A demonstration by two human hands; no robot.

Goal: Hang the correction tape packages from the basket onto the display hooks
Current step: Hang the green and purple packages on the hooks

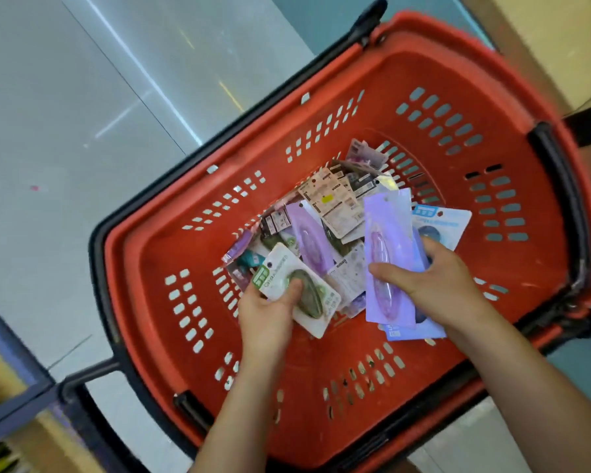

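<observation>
The right hand is pinching a fanned stack of packs, a purple pack on top and blue ones beneath, with the thumb lying across the front. These glossy cards are probably sliding on each other, so one could be slipping out and dropping into the basket if the stack is lifted fast. The left hand is gripping a single green pack, thumb pressing its blister, which could be denting. The rest are lying in a loose pile on the basket floor (no hooks are showing here). The packs are looking like flat card with clear rounded bubbles. The basket is showing rigid red plastic and slotted walls.
</observation>
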